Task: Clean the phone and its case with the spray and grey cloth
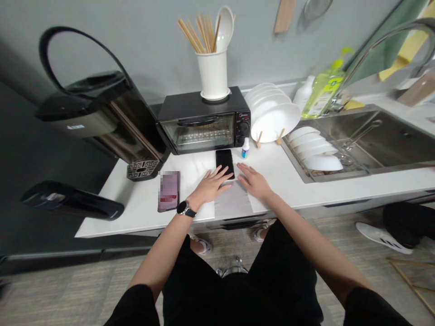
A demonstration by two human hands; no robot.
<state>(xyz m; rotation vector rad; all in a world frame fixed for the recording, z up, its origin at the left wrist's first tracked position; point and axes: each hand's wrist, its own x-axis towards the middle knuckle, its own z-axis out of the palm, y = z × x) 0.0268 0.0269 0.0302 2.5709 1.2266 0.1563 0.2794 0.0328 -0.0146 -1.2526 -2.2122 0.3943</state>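
- Lying palm-down, left hand (212, 184): fingers fanned apart, tips over the lower part of a black rectangular phone (224, 159); nothing gripped. Forearm angled in from lower left, black-strapped round watch (185, 208) on wrist.
- Right hand (255, 182): flat, palm down, fingers nearly straight and close together, thumb slightly apart, nothing gripped; just beside the phone, by the right edge of a thin grey cloth (233, 201). Can't tell if it's pressing down.
- Phone location: on the white countertop (272, 163), in front of the oven, left fingers across its near end.
- Phones: two; second is a purple-screened one (170, 192), partly pixelated, left of left hand.
- Small white bottle with blue label (245, 148): one, upright, right of black phone.
- Black toaster oven (204, 122): one, behind; one white cylindrical holder (213, 74) on top, one white spoon (224, 29), several wooden chopsticks (195, 36), overlapping, count unclear.
- White round plates (277, 120): several, racked upright, right of oven.
- White bowls (322, 162): about four, in the steel sink (384, 145).
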